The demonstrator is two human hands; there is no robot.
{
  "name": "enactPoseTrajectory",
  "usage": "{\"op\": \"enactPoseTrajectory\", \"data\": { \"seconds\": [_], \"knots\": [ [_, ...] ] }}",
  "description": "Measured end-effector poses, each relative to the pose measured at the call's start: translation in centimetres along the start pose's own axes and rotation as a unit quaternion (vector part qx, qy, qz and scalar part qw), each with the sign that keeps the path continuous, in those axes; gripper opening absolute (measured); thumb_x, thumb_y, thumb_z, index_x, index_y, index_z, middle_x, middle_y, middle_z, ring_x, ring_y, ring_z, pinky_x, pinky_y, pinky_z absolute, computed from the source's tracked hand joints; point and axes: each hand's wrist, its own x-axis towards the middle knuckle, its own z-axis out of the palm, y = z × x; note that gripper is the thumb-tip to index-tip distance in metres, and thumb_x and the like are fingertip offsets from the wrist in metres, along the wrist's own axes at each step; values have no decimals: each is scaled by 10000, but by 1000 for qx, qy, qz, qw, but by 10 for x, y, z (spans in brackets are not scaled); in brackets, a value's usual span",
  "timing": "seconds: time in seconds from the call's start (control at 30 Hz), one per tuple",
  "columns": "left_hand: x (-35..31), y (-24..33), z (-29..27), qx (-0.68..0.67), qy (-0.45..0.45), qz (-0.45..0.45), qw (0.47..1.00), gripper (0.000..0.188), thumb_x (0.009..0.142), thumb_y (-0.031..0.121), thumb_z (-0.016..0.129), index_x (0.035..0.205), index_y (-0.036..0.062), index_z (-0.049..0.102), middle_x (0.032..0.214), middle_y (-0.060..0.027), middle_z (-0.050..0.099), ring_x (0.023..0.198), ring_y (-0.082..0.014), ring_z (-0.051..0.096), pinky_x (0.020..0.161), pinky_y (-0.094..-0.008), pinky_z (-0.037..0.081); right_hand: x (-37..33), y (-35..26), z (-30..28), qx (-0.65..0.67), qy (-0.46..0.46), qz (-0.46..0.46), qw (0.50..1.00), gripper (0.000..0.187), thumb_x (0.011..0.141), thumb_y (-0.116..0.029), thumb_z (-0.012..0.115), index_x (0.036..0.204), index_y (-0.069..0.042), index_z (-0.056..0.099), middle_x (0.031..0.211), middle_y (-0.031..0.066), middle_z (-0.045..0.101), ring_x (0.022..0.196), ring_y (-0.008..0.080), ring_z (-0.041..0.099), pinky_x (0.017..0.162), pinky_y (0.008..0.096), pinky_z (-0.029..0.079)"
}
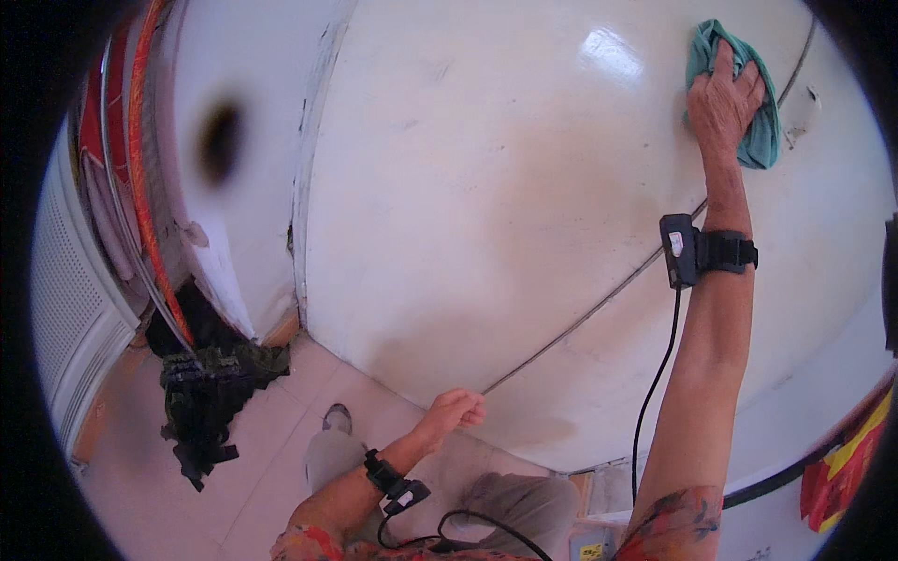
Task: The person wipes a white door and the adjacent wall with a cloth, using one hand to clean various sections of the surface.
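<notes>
The right hand (727, 101) is spread mostly open, with its fingers apart. It presses a soft green cloth (762, 142) against the white wall (421, 187), high up on the right. The cloth is crumpled, with folds around its edge. The wall is shiny in one spot and has small smudges and soft dark patches. Beside the cloth is a rough chipped spot (802, 117).

The left hand (456, 409) is low down, with its fingers curled into a loose fist. I see nothing in it. It is near a thin grey wire (589, 313) that runs slanting across the wall, but I cannot tell if they touch.

Each wrist wears a black strap and a small black box. The box on the right wrist (677, 251) has a little white sticker, too small to read. A grey box (591, 545) at the bottom has a yellow label. On the left, a bumpy orange tube (140, 140) stands near a ragged dark heap of cloth (215, 383) on the smooth pinkish floor (271, 458).
</notes>
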Motion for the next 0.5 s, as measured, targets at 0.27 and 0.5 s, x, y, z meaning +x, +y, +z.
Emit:
{"op": "enactPoseTrajectory", "data": {
  "seconds": [0.27,0.5],
  "knots": [
    [4,-10,-9,7,19,-4,1000,304,921,281,461,1007,11,571,907,-77,619,790,-144,595,724,-280,489,-75,-199,7,225,-150,-196,943,505,817,-11,422,1295,-173,439,1328,201,393,1250,361,340,1060,451,239],
    [-9,10,-29,-23,62,21,998,276,917,268,443,985,26,559,880,-60,600,761,-129,571,695,-254,457,-251,-231,-123,503,-376,-120,769,331,834,-163,557,1154,-77,548,1244,135,479,1153,305,447,971,420,355]
  ]
}}
